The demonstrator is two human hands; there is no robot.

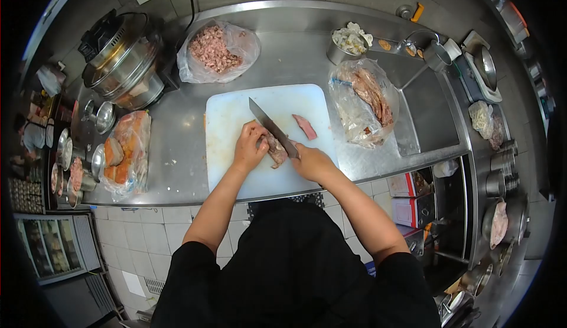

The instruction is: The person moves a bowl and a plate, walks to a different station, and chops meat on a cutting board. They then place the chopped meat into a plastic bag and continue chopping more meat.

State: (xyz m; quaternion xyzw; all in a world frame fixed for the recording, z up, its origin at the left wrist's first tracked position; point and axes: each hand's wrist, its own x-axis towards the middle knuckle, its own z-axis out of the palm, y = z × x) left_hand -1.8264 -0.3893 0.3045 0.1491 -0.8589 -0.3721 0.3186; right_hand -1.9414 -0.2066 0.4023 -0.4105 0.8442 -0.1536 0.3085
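On the white cutting board (227, 168) lies a brownish piece of meat (276, 152). My left hand (251, 145) is closed over its upper left end, fingers bent and pressed on it. My right hand (313, 162) is wrapped round the handle of a large knife (270, 124), whose blade points up and to the left across the meat. The blade hides part of the meat. A thin pinkish slice (305, 126) rests apart on the right side of the board.
Behind the board is a bag of chopped meat (215, 50). A bag of larger meat (369, 100) and a metal pot (347, 45) stand right, beside a sink (428, 112). Bagged orange-coated pieces (127, 150) and a big steel appliance (130, 62) are left. A person (32, 133) is far left.
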